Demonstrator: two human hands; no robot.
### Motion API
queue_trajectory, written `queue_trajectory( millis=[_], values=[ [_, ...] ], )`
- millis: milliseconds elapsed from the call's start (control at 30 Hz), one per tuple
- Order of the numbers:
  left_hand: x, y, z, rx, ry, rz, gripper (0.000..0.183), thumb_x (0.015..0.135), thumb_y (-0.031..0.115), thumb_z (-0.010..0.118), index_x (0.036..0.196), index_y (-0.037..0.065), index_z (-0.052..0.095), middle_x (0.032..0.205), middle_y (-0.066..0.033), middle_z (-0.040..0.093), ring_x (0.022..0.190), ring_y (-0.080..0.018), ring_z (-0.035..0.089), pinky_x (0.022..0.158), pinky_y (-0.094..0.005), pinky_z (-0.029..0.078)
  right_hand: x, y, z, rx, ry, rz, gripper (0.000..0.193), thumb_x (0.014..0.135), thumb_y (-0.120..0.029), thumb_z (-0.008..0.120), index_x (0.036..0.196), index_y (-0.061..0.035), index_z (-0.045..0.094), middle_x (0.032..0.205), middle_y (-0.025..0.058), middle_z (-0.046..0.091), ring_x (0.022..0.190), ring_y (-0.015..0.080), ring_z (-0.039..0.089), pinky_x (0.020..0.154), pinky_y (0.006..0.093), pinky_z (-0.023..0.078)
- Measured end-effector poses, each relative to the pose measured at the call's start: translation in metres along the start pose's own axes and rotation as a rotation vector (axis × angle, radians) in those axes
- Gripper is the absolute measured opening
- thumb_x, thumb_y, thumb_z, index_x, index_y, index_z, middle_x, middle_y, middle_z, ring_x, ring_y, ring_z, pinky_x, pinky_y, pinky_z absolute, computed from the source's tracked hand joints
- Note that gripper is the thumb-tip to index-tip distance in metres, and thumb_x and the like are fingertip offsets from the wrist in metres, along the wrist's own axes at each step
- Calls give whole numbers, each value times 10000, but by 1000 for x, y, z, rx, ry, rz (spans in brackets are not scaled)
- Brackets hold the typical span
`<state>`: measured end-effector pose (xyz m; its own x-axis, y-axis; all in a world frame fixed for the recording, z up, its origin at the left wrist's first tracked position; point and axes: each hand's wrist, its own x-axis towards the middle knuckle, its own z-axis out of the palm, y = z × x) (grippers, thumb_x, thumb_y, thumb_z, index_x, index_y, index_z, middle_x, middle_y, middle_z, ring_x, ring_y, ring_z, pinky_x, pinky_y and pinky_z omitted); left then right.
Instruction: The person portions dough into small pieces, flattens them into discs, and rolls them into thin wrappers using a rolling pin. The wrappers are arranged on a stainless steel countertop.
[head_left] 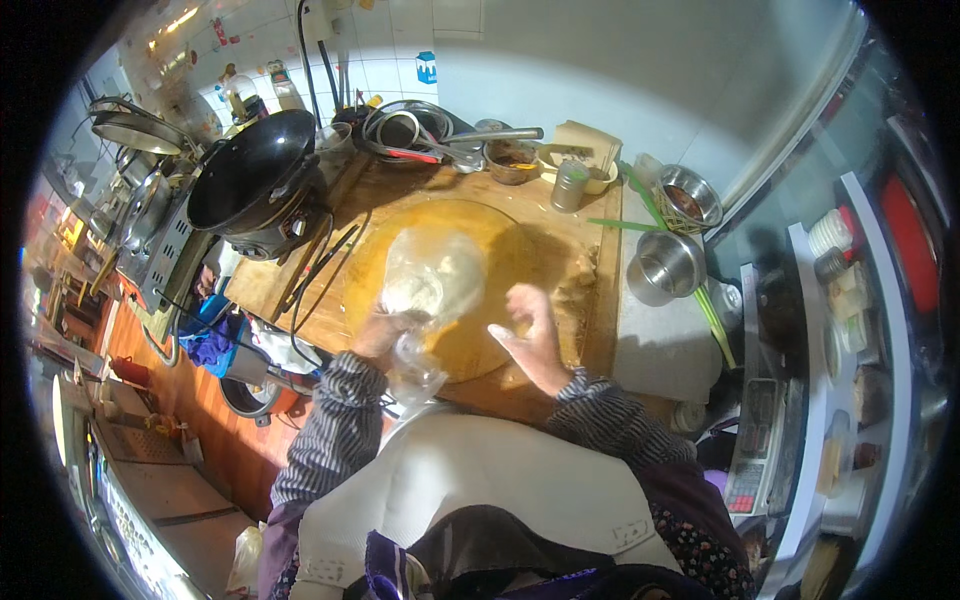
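Observation:
My left hand (376, 334) is closed around the gathered neck of a clear plastic bag (412, 268). Inside the bag is a pale, whitish mass (430, 288) that looks like dough. The bag's loose end hangs down toward my apron. Off to the right, my right hand (535, 335) is raised and holds nothing; its thumb and fingers are apart, with whitish traces on the tips. Both hands are over a round wooden board (480, 360) lying on the wooden worktop (588, 330).
At the left stands a black wok-shaped electric pan (252, 172). Two chopsticks-like dark sticks (320, 266) lie beside the board. Along the back are a metal shaker (570, 187) and a brown bowl (511, 163). A steel pot (664, 268) and green onion stalks (715, 325) are at the right.

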<state>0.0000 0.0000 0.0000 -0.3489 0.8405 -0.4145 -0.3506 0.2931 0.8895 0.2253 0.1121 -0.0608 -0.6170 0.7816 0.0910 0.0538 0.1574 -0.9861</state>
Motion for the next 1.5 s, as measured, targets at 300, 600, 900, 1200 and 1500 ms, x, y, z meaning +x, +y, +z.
queue_trajectory(
  millis=[300, 600, 900, 1200, 1500],
  values=[
    [-32, 22, 31, -47, -353, 450, 657, 682, -14, 749, 1286, 4, 491, 1167, -71, 593, 1113, -172, 550, 952, -318, 459, -9, -68, 36, 379, -477, -146, 1054, 678, -156, 863, 1488, -81, 192, 1432, 121, 347, 1347, 265, 344, 1113, 393, 320],
    [-8, -26, 46, 144, -91, 887, 595, 926, 405, 571, 1331, 29, 350, 1257, -166, 487, 1107, -257, 522, 946, -396, 447, -19, -72, 25, 956, -589, 136, 1052, 715, -214, 838, 1505, -98, 154, 1407, 68, 401, 1321, 197, 383, 1088, 367, 357],
    [20, -34, 79, 534, -361, 723, 701, 851, 492, 597, 1336, 11, 441, 1097, -187, 527, 995, -313, 513, 860, -445, 429, -82, -58, -9, 1074, -329, 206, 603, 907, -242, 631, 1401, -15, 370, 1254, 133, 545, 1137, 215, 548, 942, 359, 485],
    [-9, -51, 151, 975, -771, 1337, 381, 796, 108, 605, 1148, -19, 531, 1032, -177, 562, 957, -336, 529, 871, -436, 415, -236, 52, -39, 495, 350, -67, 333, 923, -142, 563, 1223, 0, 588, 1208, 125, 631, 1085, 243, 619, 963, 392, 482],
    [-3, -86, 78, 932, -664, 989, 348, 828, 13, 589, 1172, -12, 548, 1066, -197, 584, 1021, -353, 578, 896, -440, 468, -429, 74, -146, 1114, 1121, -142, 247, 990, -235, 467, 1059, -36, 596, 954, 83, 621, 845, 209, 605, 797, 363, 498]
  ],
)
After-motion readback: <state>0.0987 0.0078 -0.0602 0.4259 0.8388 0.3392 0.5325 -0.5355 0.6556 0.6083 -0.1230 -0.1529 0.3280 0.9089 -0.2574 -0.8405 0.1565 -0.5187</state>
